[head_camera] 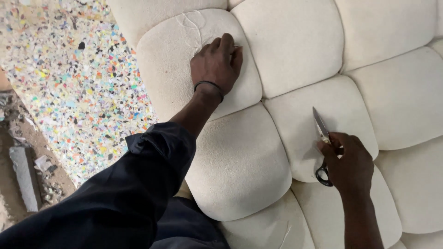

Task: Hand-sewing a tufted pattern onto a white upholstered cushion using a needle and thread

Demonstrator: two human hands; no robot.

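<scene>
Cushioning fills the view: cream tufted upholstery (295, 60), puffy squares all over, with speckled rebonded foam (74, 83) beside it on the left. Left hand (216, 64) presses fingers-curled into one puff. Right hand (349, 163) grips scissors (321, 133), blades together, pointing up over a seam.

Left hand (216, 64) on cushion (295, 50); scissors (321, 138) right (foam slab (74, 83) left).
</scene>
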